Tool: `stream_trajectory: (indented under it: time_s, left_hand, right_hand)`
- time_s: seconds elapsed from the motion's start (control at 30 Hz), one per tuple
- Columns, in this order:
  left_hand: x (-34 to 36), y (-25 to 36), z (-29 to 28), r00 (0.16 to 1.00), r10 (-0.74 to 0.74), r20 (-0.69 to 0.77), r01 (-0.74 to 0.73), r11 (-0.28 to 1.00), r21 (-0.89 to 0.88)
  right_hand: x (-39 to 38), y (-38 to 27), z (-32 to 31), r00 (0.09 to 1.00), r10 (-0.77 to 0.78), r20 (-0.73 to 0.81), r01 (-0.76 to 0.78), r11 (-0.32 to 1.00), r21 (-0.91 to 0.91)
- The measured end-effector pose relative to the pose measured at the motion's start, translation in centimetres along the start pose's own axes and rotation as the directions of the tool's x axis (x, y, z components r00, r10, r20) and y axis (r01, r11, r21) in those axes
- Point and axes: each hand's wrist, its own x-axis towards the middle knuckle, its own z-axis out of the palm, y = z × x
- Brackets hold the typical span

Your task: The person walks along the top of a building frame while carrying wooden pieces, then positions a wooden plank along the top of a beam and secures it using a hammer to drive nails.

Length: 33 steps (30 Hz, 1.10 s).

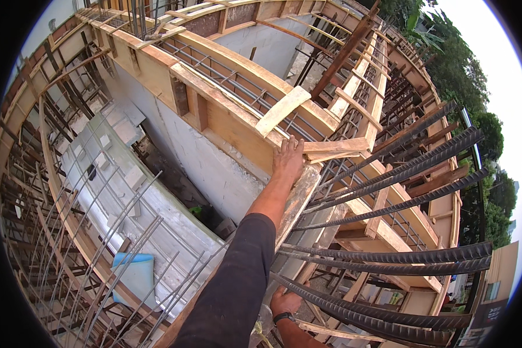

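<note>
My left hand [288, 161], at the end of a dark sleeve, is closed over the top edge of a timber formwork beam [229, 110]. Beside its fingers, short wooden offcuts [339, 146] lie across the beam's end. Lower down, my right hand [285, 304], with a dark band on the wrist, grips the edge of a weathered grey board [298, 250]; its fingertips are partly hidden. Thick ribbed rebars [400, 168] stick out between and to the right of my hands. A wooden cleat [283, 110] bridges the beam form just beyond my left hand.
Rebar cages [238, 78] run inside the beam forms. Below left lie a curved, sheeted deck [107, 174], thin upright bars [139, 240] and a blue sheet [134, 275]. A pale wall [180, 136] drops beneath the beam, with deep gaps beside it. Trees [458, 64] stand beyond.
</note>
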Motion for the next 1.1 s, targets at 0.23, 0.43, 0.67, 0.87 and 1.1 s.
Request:
stream_trajectory:
  time_s: [0.23,0.43,0.67,0.87,1.1]
  left_hand:
    - [1.8,0.1,0.1,0.99,-0.034,0.133,0.042,0.997,-0.062]
    - [0.8,0.1,-3.1,0.985,-0.008,0.173,0.076,0.917,-0.392]
    - [-9.2,-1.2,-9.7,0.984,-0.175,-0.03,0.103,0.702,-0.705]
    - [-29.4,-7.3,-22.2,0.785,-0.275,0.555,0.513,-0.214,-0.831]
    - [-47.4,-12.8,-30.0,0.543,-0.445,0.712,0.784,-0.036,-0.62]
  right_hand:
    - [0.9,1.6,1.2,1.0,-0.015,0.019,0.016,1.0,-0.018]
    - [1.4,0.6,-0.1,0.998,0.041,0.041,-0.04,0.999,-0.032]
    - [0.1,-1.4,-1.4,0.989,0.093,0.111,-0.085,0.994,-0.07]
    - [0.2,0.5,0.3,0.996,-0.03,0.089,0.034,0.998,-0.051]
    - [2.1,0.8,-0.4,0.997,0.015,0.071,-0.004,0.99,-0.142]
